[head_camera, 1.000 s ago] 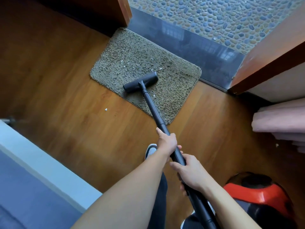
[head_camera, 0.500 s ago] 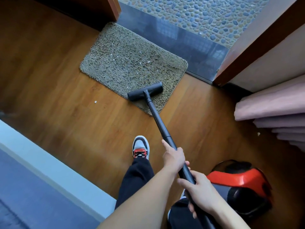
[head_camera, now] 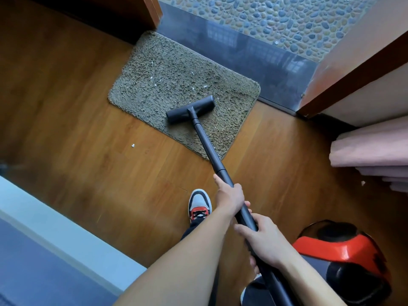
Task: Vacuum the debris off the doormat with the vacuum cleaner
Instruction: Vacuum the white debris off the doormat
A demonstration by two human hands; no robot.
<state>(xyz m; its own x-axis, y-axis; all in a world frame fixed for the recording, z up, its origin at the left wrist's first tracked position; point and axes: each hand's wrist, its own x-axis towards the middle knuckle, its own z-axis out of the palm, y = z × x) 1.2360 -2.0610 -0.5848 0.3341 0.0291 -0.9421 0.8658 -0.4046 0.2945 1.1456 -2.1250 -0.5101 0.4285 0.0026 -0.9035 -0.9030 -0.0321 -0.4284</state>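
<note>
A shaggy olive-brown doormat (head_camera: pixel 167 89) lies on the wooden floor against a dark threshold. Small white scraps of debris (head_camera: pixel 154 79) dot its middle and far part. The black vacuum floor head (head_camera: pixel 191 109) rests on the mat's near right part, joined to a long black wand (head_camera: pixel 212 155) that slants down to me. My left hand (head_camera: pixel 229 196) grips the wand higher up and my right hand (head_camera: pixel 262 241) grips it just below. The red and black vacuum body (head_camera: pixel 344 259) sits on the floor at the lower right.
One white scrap (head_camera: pixel 133 145) lies on the bare wooden floor left of the mat. My shoe (head_camera: pixel 199 205) stands behind the mat. A dark threshold (head_camera: pixel 254 54) and pebble floor (head_camera: pixel 276 16) lie beyond. Pink curtain folds (head_camera: pixel 371 151) hang right; a pale ledge (head_camera: pixel 55 237) runs lower left.
The floor head was pulled from the mat's middle back to its near edge, then pushed forward again onto the near right part. My view shifted with it.
</note>
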